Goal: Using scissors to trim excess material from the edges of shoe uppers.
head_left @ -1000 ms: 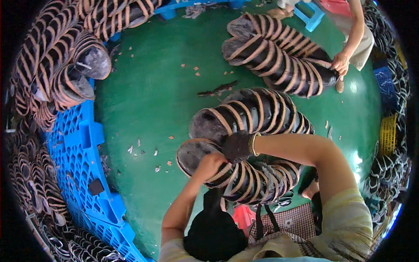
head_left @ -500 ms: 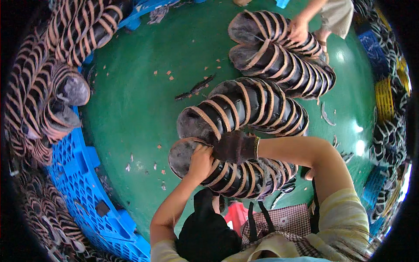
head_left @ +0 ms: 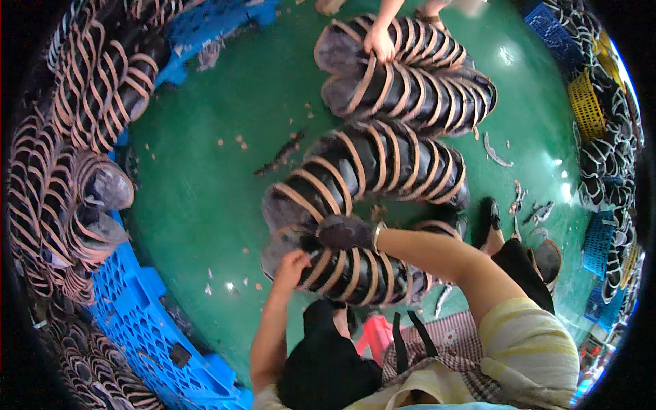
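Note:
Long curved stacks of nested black shoe pieces with tan rims and grey fuzzy insides lie on the green floor. At the left end of the near stack, the fingers of my left hand are bent closed at the edge of the end piece. My right hand, in a dark glove, lies where the near stack meets the middle stack; its fingers blend into the black pieces. Another person's hand touches the far stack near its left end.
Blue plastic pallets bearing more stacks stand along the left. At right are a yellow basket, a blue basket and heaped shoe pieces. Scraps and a dark strip litter the floor. A red stool shows beside my knee.
The view has shifted a little. My left hand has moved down the near stack's end, and my gloved hand leftward. The other person's hand has moved left along the far stack.

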Motion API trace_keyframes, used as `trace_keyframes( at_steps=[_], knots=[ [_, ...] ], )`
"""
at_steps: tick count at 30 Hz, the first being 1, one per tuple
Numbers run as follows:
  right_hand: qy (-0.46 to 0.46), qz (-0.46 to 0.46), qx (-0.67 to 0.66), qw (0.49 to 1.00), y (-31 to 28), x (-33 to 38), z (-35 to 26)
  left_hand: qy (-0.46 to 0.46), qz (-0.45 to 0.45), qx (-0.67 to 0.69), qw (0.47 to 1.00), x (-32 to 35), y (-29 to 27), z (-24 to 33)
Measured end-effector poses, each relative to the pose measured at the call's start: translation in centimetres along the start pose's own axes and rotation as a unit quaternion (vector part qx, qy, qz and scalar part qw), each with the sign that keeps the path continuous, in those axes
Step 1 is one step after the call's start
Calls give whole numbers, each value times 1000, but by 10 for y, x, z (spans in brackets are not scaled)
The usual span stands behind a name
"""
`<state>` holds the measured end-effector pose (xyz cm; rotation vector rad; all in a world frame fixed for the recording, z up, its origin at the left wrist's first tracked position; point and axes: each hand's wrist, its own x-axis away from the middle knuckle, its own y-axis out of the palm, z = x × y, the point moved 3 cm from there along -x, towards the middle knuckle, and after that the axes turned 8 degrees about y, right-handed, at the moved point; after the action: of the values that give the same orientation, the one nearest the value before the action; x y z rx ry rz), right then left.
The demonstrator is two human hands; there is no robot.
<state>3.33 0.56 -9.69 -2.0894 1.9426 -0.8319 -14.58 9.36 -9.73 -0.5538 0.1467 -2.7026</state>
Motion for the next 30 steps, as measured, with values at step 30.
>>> trace_keyframes(
  at_steps=[30],
  knots=[
    [81, -181, 13, 980, -17, -23, -38, 260, 13, -199, 945, 11, 12, 69]
  ],
)
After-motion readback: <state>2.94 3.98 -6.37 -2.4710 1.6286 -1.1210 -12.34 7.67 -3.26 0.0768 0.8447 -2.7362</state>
